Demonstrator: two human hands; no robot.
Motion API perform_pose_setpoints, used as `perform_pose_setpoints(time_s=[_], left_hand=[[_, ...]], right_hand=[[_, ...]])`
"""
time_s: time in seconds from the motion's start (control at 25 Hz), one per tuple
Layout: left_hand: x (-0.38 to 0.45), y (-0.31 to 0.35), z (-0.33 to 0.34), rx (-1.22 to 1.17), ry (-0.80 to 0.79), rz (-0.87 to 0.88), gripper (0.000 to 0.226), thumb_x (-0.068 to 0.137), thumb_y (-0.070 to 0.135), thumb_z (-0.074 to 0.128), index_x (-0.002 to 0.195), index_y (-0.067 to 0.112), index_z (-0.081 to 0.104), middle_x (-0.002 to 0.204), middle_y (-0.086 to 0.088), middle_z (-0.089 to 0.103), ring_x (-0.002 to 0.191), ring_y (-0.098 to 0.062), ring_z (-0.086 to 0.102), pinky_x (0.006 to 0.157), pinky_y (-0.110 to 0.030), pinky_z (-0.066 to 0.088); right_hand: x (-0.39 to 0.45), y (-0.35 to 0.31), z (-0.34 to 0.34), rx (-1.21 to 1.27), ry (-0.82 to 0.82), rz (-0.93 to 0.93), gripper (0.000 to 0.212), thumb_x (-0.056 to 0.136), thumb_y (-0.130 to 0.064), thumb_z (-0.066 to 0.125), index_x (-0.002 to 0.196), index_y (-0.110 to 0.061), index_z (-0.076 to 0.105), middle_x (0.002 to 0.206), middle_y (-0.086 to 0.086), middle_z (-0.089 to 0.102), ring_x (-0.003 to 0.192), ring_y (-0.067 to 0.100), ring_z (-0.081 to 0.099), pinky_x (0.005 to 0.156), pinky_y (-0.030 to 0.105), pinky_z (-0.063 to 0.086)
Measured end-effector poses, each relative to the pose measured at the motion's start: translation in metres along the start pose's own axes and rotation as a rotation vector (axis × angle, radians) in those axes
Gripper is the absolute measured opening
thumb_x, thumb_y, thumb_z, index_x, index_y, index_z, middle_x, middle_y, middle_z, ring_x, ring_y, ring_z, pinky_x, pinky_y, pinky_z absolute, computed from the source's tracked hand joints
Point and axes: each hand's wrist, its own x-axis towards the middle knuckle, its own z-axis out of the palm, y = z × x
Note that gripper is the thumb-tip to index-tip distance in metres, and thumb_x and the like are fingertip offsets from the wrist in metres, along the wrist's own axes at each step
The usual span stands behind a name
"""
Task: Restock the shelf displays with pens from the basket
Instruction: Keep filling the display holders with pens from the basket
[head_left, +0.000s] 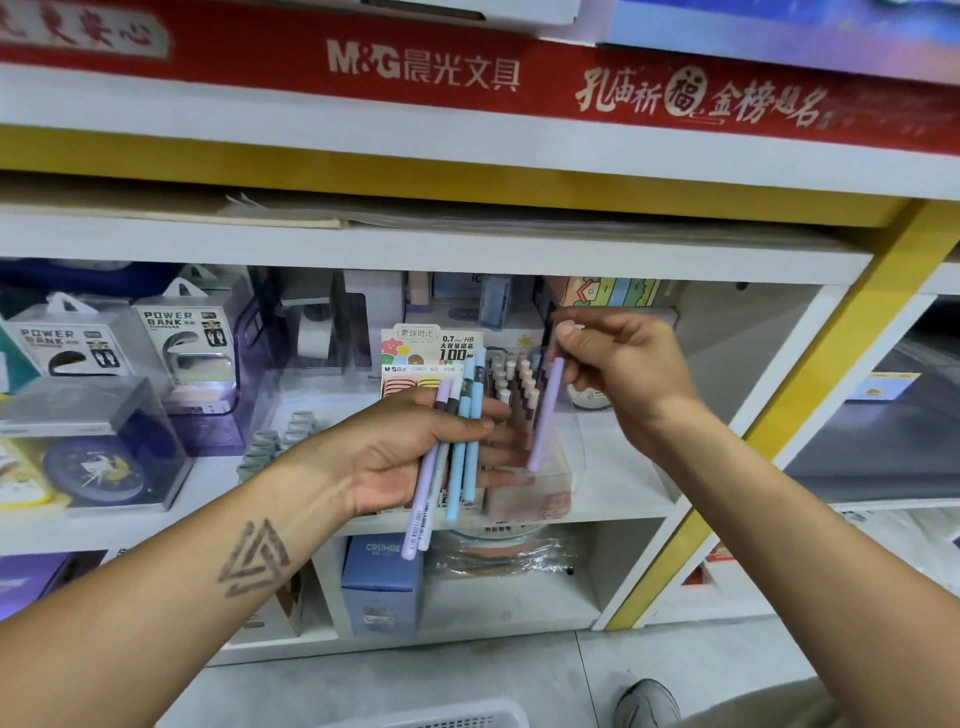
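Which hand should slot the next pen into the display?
Right: it already pinches a single lilac pen just above the display. Left is busy gripping the bundle.

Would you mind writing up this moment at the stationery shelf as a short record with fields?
left hand: grips a bundle of pens, lilac, grey and blue
right hand: pinches a single lilac pen, tip down
target: clear pen display box on the middle shelf, already holding pens
pen position: over the box, not released
basket: white, on the floor at the bottom edge
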Motion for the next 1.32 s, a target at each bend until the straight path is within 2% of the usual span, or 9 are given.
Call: perform_pose_setpoints(time_s=[0.24,0.52,0.68,0.76,0.88,0.96,1.04,1.16,1.32], left_hand=[[-0.002,0.007,-0.002,-0.087,0.129,0.005,0.034,0.090,-0.006,0.051,0.123,-0.009,0.055,0.113,-0.036,0.065,0.102,-0.043,0.068,0.078,-0.048,0.060],[0.001,0.002,0.000,-0.040,0.065,0.012,0.037,0.085,-0.009,0.054,0.122,-0.010,0.055,0.115,-0.034,0.065,0.106,-0.043,0.067,0.080,-0.046,0.059],[0.000,0.001,-0.001,-0.034,0.004,0.019,0.026,0.086,-0.010,0.057,0.110,-0.008,0.064,0.116,-0.035,0.064,0.108,-0.044,0.066,0.079,-0.046,0.059],[-0.002,0.000,0.000,-0.033,-0.021,0.021,0.021,0.086,-0.011,0.057,0.099,-0.006,0.073,0.117,-0.035,0.064,0.108,-0.044,0.066,0.079,-0.046,0.059],[-0.004,0.000,0.001,-0.018,-0.034,0.019,0.022,0.087,-0.011,0.057,0.102,-0.007,0.072,0.118,-0.035,0.063,0.109,-0.044,0.065,0.080,-0.046,0.059],[-0.004,0.000,0.000,0.002,-0.043,0.012,0.025,0.088,-0.011,0.057,0.111,-0.011,0.065,0.118,-0.036,0.063,0.110,-0.046,0.064,0.082,-0.047,0.058],[-0.004,0.001,0.000,0.035,-0.065,-0.002,0.028,0.090,-0.011,0.056,0.117,-0.013,0.061,0.119,-0.037,0.062,0.111,-0.047,0.063,0.085,-0.048,0.058],[-0.005,-0.001,0.003,0.074,-0.109,-0.017,0.024,0.090,-0.009,0.057,0.111,-0.008,0.068,0.119,-0.037,0.062,0.112,-0.047,0.063,0.088,-0.049,0.056],[-0.006,-0.002,0.002,0.064,-0.135,-0.018,0.028,0.090,-0.008,0.058,0.117,-0.006,0.066,0.121,-0.036,0.061,0.115,-0.047,0.061,0.091,-0.049,0.055]], right_hand=[[0.002,0.017,-0.022,-0.787,-0.011,-0.296,0.011,0.095,-0.010,0.065,0.102,-0.014,0.072,0.076,0.004,0.073,0.068,0.015,0.072,0.073,0.037,0.061],[-0.001,0.033,-0.022,-0.865,-0.142,-0.295,0.007,0.095,-0.012,0.064,0.089,-0.016,0.065,0.075,-0.001,0.069,0.065,0.001,0.069,0.067,0.032,0.061],[0.002,0.033,-0.023,-0.939,-0.178,-0.373,0.011,0.094,-0.011,0.065,0.084,-0.013,0.070,0.074,0.002,0.069,0.070,0.017,0.069,0.065,0.033,0.057],[0.003,0.038,-0.021,-1.089,-0.158,-0.464,0.014,0.095,-0.015,0.064,0.089,-0.009,0.075,0.081,0.006,0.066,0.076,0.028,0.064,0.067,0.035,0.051],[0.001,0.042,-0.015,-1.262,-0.169,-0.427,0.025,0.100,-0.025,0.056,0.113,-0.013,0.073,0.094,0.002,0.047,0.083,0.024,0.053,0.070,0.033,0.044],[0.002,0.036,-0.010,-1.162,-0.113,-0.371,0.031,0.100,-0.032,0.055,0.126,-0.019,0.067,0.096,-0.001,0.051,0.083,0.018,0.052,0.072,0.030,0.044],[0.001,0.025,-0.003,-0.747,-0.094,-0.196,0.033,0.097,-0.036,0.061,0.127,-0.022,0.066,0.089,-0.002,0.067,0.073,0.011,0.059,0.067,0.024,0.046],[-0.006,0.013,0.010,-0.167,-0.230,0.046,0.028,0.090,-0.025,0.071,0.114,-0.011,0.070,0.077,0.005,0.075,0.057,0.011,0.061,0.051,0.020,0.045],[-0.009,0.002,0.012,-0.011,-0.255,0.058,0.013,0.085,-0.003,0.073,0.097,0.002,0.072,0.076,0.019,0.069,0.056,0.020,0.059,0.053,0.025,0.048]])
